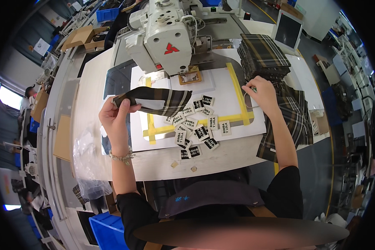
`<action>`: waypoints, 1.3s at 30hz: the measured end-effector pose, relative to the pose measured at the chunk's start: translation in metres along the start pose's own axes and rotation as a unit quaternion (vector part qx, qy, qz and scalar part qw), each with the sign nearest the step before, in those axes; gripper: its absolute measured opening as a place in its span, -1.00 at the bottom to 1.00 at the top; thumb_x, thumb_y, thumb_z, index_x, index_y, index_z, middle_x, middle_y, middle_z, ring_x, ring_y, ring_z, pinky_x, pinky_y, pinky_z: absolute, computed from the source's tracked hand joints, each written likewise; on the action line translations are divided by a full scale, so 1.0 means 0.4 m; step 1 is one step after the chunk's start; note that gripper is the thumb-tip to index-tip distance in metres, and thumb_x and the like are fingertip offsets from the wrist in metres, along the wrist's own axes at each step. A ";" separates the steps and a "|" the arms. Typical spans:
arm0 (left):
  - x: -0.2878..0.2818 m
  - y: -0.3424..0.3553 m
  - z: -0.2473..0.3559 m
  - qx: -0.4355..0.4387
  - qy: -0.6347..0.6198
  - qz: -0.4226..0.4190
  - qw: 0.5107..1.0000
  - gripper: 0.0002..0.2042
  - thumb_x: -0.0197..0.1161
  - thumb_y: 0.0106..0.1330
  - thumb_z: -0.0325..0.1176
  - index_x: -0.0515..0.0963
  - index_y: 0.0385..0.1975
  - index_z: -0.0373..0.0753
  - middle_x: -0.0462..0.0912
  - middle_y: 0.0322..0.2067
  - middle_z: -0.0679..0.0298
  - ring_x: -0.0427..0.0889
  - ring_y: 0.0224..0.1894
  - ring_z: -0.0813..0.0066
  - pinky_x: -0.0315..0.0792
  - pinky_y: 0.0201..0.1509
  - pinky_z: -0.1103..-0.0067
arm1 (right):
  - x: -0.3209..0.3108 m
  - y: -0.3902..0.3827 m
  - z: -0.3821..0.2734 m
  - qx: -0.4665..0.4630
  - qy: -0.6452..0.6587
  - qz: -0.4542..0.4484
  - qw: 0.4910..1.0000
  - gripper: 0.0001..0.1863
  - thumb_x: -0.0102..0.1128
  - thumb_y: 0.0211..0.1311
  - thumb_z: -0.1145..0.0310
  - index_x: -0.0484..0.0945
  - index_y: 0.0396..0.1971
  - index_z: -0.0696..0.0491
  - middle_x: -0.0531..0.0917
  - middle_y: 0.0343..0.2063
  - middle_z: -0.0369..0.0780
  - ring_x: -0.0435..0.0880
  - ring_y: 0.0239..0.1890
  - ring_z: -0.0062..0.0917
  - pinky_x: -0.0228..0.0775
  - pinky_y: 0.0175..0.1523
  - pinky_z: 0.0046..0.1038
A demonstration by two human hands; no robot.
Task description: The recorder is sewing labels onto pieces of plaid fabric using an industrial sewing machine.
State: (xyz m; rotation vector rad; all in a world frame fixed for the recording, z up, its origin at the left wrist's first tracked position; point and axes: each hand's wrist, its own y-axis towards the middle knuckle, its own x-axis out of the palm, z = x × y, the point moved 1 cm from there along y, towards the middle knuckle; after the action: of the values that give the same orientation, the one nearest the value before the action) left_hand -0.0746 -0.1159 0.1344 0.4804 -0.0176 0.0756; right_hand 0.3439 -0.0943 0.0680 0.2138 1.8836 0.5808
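My left hand (116,110) is closed on the near-left end of a dark plaid fabric piece (177,100), thumb on top. A pale grey-white patch (151,104) shows on that fabric, which is held up over the left part of the white work plate (137,129). My right hand (260,93) is raised at the plate's right side, fingers pinched around a small thing with a green bit showing; its kind cannot be made out. Between the hands lie several small black and white fabric labels (212,122), scattered and partly overlapping.
A white sewing machine head (166,41) stands beyond the plate, above a small brown frame (190,77). Yellow tape (236,91) borders the plate. Stacked plaid pieces (264,54) sit at the right, with more plaid cloth (289,116) hanging over the table edge. Clear plastic (89,162) hangs at the left.
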 end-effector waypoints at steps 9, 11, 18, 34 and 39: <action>0.076 -0.041 0.043 0.161 -0.022 -0.184 0.969 -0.84 0.04 0.07 -0.51 0.55 -0.63 -0.38 0.67 -0.54 0.04 0.61 -0.53 0.41 0.49 -0.41 0.64 | 0.046 -0.082 -0.282 0.019 0.739 -0.496 0.456 -0.10 -0.59 0.38 -0.35 0.14 0.37 0.12 0.42 0.23 -0.15 0.55 0.11 -0.40 0.29 0.26 -0.35; 0.101 -0.068 0.055 0.180 -0.023 -0.210 0.961 -0.56 0.09 0.33 -0.10 0.58 -0.65 -0.34 0.66 -0.61 0.07 0.65 -0.56 0.38 0.46 -0.48 0.64 | 0.060 -0.095 -0.310 0.186 0.766 -0.441 0.428 -0.12 -0.54 0.38 -0.35 0.08 0.39 0.11 0.38 0.26 -0.17 0.50 0.17 -0.41 0.26 0.30 -0.32; 0.108 -0.158 0.031 0.226 0.098 -0.250 0.936 -0.54 0.13 0.34 0.05 0.63 -0.60 -0.22 0.71 -0.53 0.25 0.62 -0.59 0.50 0.25 -0.60 0.67 | -0.016 -0.096 -0.328 0.300 0.759 -0.325 0.478 -0.50 0.11 0.39 0.15 0.33 0.17 0.13 0.54 0.01 -0.26 0.56 0.01 -0.59 0.51 0.04 -0.45; 0.125 -0.215 0.023 0.199 0.169 -0.212 0.942 -0.93 0.40 0.01 -0.47 0.65 -0.52 -0.26 0.72 -0.48 0.26 0.64 -0.52 0.49 0.33 -0.52 0.65 | -0.001 -0.111 -0.304 0.319 0.754 -0.321 0.477 -0.54 0.11 0.39 0.12 0.45 0.03 0.23 0.62 -0.13 -0.25 0.59 -0.10 -0.63 0.47 -0.02 -0.54; 0.140 -0.222 -0.009 0.158 0.164 -0.178 0.958 -0.89 0.42 -0.02 -0.56 0.65 -0.47 -0.31 0.71 -0.45 0.19 0.67 -0.46 0.43 0.48 -0.42 0.65 | 0.006 -0.117 -0.302 0.222 0.726 -0.327 0.563 -0.63 0.26 0.26 0.39 0.50 0.03 0.21 0.62 -0.08 -0.25 0.57 -0.09 -0.67 0.43 0.02 -0.57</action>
State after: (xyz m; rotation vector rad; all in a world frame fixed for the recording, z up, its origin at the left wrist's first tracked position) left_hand -0.0119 -0.1889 0.0921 0.7785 0.4113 -0.1990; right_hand 0.2382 -0.1690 0.0769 -0.9680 3.3820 -0.5530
